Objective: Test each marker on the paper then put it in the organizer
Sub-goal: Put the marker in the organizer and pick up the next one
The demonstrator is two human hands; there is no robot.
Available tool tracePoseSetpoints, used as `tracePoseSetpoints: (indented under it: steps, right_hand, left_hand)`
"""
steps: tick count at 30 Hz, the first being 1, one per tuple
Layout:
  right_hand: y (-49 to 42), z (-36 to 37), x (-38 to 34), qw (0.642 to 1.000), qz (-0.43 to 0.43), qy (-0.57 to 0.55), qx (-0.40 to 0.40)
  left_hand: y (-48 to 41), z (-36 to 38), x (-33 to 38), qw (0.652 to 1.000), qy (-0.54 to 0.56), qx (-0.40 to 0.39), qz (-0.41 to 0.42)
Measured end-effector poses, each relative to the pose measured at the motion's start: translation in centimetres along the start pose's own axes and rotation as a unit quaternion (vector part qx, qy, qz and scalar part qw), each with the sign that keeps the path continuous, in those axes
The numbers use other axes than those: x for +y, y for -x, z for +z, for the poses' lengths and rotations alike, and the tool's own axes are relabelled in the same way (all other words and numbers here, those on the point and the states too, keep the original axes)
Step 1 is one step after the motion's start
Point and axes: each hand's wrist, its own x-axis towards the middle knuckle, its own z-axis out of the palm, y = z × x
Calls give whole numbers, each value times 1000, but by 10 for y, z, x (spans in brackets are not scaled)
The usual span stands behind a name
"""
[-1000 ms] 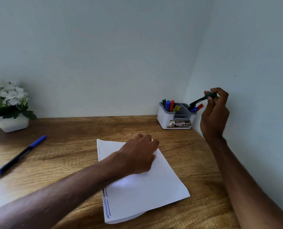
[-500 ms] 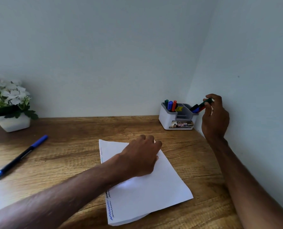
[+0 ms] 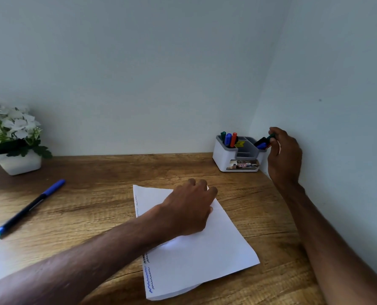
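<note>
Organizer (image 3: 225,160) with 3 markers (image 3: 228,139) at left; right hand (image 3: 284,157), grip around green marker (image 3: 271,136), at right compartment

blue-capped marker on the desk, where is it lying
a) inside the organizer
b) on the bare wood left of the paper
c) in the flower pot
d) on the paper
B: the blue-capped marker lies flat on the wooden desk, left of the paper and apart from it, far from the organizer in the right back corner.
</note>
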Motion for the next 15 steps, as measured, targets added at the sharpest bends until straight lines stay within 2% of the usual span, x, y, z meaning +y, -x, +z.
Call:
tracePoseSetpoints:
  steps: [15]
  right_hand:
    - [3, -4, -10, 1000, -11, 26, 0]
  left_hand:
    - [0, 2, 1, 1000, -13, 1, 2]
